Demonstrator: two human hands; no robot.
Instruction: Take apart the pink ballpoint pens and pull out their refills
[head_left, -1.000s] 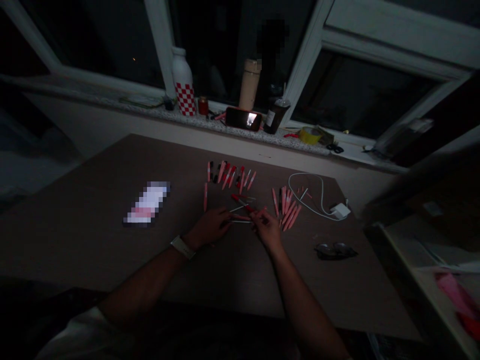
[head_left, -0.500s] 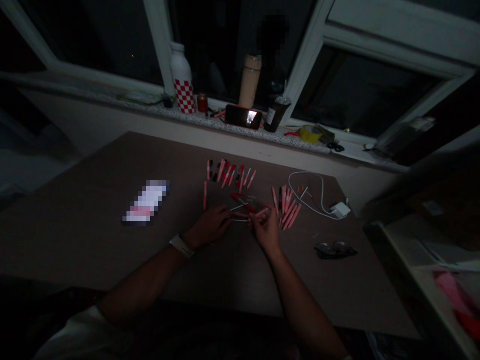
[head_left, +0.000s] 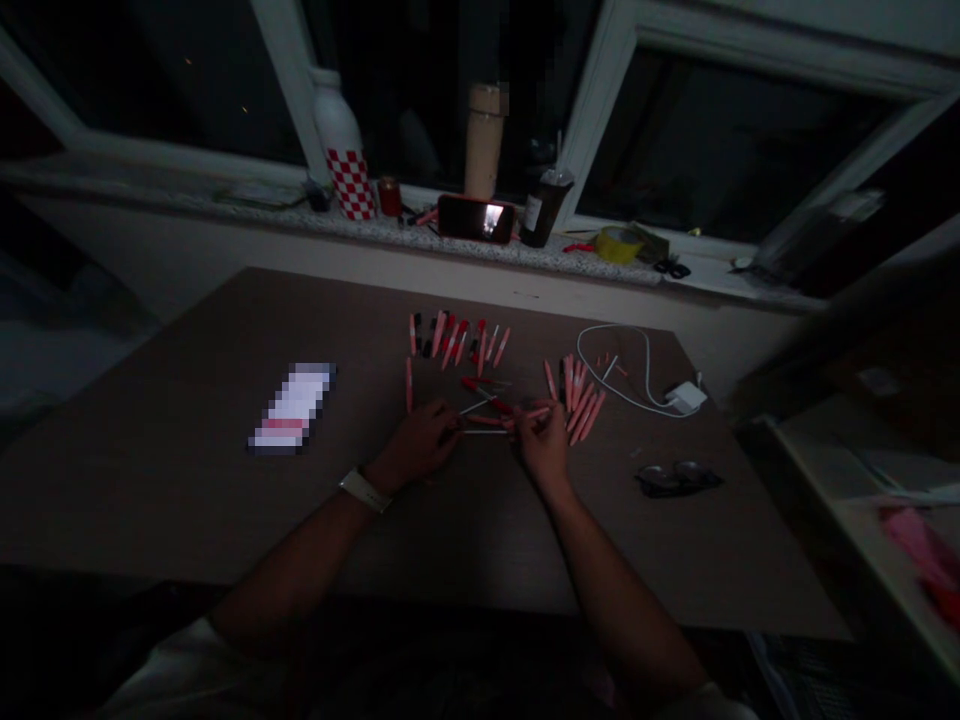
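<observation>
My left hand (head_left: 415, 447) is closed at its fingertips on the end of a thin white pen refill (head_left: 484, 431), which runs across toward my right hand (head_left: 543, 441). My right hand pinches a pink pen barrel (head_left: 531, 413) near the refill's far end. Red pen parts (head_left: 480, 391) lie just beyond my hands. A group of pink and red pens (head_left: 456, 342) lies farther back, and a second pink group (head_left: 577, 398) lies just right of my right hand. A watch (head_left: 364, 491) is on my left wrist.
The brown tabletop (head_left: 187, 420) holds a white cable (head_left: 622, 350) with a charger (head_left: 685, 397), dark glasses (head_left: 679, 479) and a pixelated sheet (head_left: 292, 408). Behind it, a windowsill (head_left: 360, 225) bears bottles, a phone (head_left: 476, 219) and yellow tape (head_left: 619, 245).
My view has tilted and shifted slightly, so the scene sits higher. My right hand has moved a little toward the refill, and the pink barrel now lies flatter.
</observation>
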